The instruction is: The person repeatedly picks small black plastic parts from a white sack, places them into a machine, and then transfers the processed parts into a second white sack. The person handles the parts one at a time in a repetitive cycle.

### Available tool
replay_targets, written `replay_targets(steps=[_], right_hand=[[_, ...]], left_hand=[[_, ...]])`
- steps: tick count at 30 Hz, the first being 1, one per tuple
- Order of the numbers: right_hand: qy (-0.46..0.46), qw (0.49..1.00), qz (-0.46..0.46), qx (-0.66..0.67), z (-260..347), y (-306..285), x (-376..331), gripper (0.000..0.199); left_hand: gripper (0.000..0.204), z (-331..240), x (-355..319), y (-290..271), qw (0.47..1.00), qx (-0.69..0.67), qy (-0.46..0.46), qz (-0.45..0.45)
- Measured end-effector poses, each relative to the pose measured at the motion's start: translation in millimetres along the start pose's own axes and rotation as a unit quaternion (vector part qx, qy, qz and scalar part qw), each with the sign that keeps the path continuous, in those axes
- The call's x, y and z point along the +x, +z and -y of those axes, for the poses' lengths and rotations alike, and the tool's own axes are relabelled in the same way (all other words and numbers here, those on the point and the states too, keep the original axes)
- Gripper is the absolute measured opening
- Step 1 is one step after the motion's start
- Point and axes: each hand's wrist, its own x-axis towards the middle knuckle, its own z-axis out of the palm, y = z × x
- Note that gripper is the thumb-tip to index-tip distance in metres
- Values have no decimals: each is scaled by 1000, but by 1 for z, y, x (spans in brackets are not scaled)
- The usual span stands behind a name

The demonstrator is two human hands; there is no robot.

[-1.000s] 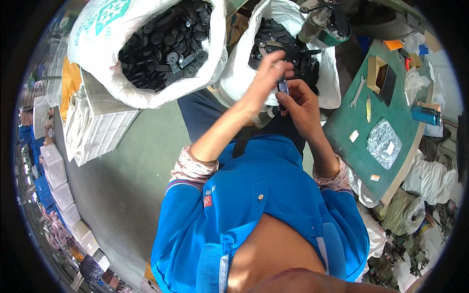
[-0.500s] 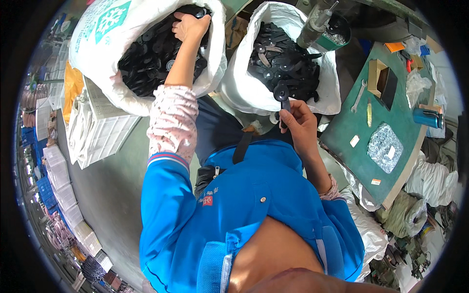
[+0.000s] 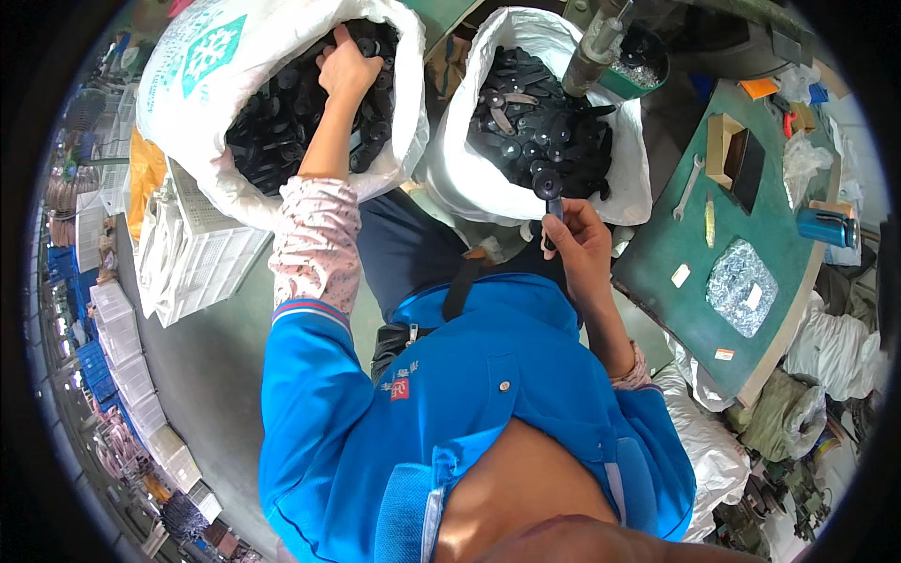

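Note:
My left hand point(image 3: 348, 69) is inside the white woven sack point(image 3: 192, 103) on the left, on top of a heap of black plastic parts point(image 3: 298, 113), each with a round end and a flat arm. Its thumb and fingers look spread, with nothing visible between them, though some fingertips are hard to see. In my right hand point(image 3: 580, 246), a single black round-ended part point(image 3: 548, 186) is pinched upright between thumb and fingers. It stands in front of the second white sack point(image 3: 457, 178), which holds more such black parts point(image 3: 535, 122), a few of them greyish.
A metal machine spindle point(image 3: 593, 58) overhangs the right sack beside a green tub point(image 3: 642, 77). On the green bench point(image 3: 662, 249) lie a wrench point(image 3: 689, 188), a cardboard box point(image 3: 723, 150) and a plastic-wrapped bundle point(image 3: 741, 286). White crates point(image 3: 211, 253) stand at the left.
My left hand has shifted slightly left and down within the left sack, and its fingers have spread. My right hand keeps the black part, moved slightly to the right and down.

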Motion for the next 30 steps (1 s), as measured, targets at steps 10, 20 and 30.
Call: replay_targets(steps=[10,20,30], right_hand=[[-21,1000,7,16,4,6,2,18],[-38,995,20,91,5,17,8,23],[-111,990,85,-15,14,37,33,19]], left_hand=[[85,37,-36,-35,935,-342,-90,-6],[81,66,-57,-61,790,-591,-162,18],[46,65,-103,-86,702,-684,-193,42]])
